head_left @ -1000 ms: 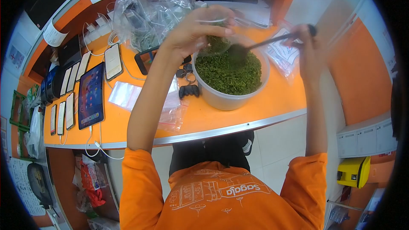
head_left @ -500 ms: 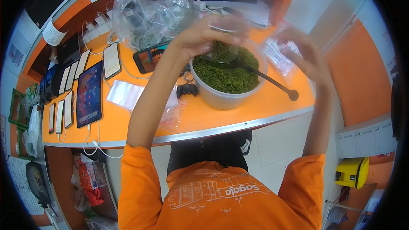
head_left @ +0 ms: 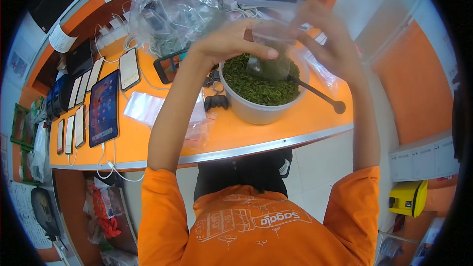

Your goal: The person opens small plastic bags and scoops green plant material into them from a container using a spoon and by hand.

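My left hand (head_left: 239, 42) is closed on a small clear plastic bag (head_left: 268, 66) with dark green leafy flakes at its bottom. The bag hangs over a round translucent tub (head_left: 258, 114) filled with the same green flakes (head_left: 261, 91). My right hand (head_left: 329, 42) has its fingertips at the bag's upper right edge, pinching there; motion blurs them somewhat. A dark long-handled spoon (head_left: 320, 96) rests in the tub, its handle sticking out over the right rim and its bowl hidden.
Flat empty zip bags (head_left: 148, 108) lie left of the tub, beside a black game controller (head_left: 216, 102). A tablet (head_left: 104, 108) and several phones stand further left with cables. A large clear bag (head_left: 177, 15) sits behind. More plastic packets (head_left: 322, 71) lie right.
My right hand has moved left and up to the top of the small bag. My left hand has shifted slightly, and the bag now hangs a little lower and further right.
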The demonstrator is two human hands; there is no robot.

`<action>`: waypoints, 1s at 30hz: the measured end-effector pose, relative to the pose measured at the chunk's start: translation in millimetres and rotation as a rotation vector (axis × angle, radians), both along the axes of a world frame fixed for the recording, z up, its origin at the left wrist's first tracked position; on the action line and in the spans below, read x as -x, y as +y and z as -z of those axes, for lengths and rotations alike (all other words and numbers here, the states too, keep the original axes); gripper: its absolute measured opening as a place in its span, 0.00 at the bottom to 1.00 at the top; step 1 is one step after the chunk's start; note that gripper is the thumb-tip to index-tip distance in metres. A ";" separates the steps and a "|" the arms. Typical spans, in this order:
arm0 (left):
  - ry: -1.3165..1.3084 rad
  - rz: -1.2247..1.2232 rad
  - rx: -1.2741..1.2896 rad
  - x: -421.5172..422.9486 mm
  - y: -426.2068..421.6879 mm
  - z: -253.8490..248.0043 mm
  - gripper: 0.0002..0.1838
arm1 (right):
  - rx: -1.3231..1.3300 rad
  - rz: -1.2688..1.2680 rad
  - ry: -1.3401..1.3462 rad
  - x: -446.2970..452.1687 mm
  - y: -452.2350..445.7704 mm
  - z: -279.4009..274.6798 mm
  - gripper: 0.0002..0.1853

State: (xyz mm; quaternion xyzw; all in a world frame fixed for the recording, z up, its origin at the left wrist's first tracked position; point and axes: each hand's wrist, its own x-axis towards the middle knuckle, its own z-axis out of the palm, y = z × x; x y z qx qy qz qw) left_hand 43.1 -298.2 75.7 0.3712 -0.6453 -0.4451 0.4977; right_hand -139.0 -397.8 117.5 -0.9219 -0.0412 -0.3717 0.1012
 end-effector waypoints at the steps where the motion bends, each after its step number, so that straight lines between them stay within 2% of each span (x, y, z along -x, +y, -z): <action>1: -0.023 -0.023 0.003 -2.2 2.6 -0.7 0.28 | 0.032 -0.010 0.009 0.4 -2.0 -0.3 0.06; 4: -0.296 -0.097 0.005 -14.5 4.1 0.9 0.31 | 0.086 0.005 0.020 9.3 -5.9 -10.4 0.05; 7: -0.307 -0.121 -0.180 -21.0 8.4 3.5 0.28 | 0.104 0.027 0.025 9.3 -5.7 -10.1 0.04; 10: -0.294 -0.133 -0.207 -18.8 10.1 5.7 0.26 | 0.044 0.054 0.015 9.8 -7.4 -10.8 0.04; 13: -0.577 -0.096 -0.079 -16.8 9.8 5.4 0.24 | 0.026 -0.010 0.067 7.8 -4.5 -5.7 0.05; 17: -0.391 -0.149 0.050 -12.8 18.5 16.6 0.20 | -0.008 -0.017 0.075 7.7 -3.3 -6.6 0.05; 19: -0.316 -0.159 0.089 -3.1 20.7 4.5 0.18 | -0.025 -0.014 0.070 6.4 -2.5 -5.1 0.05; 22: -0.276 -0.288 0.112 -2.0 12.9 7.4 0.17 | -0.076 -0.009 0.051 1.8 -1.6 -0.2 0.05; 30: -0.400 -0.500 0.204 1.5 12.8 11.0 0.14 | -0.148 -0.005 0.084 -8.1 2.0 8.4 0.08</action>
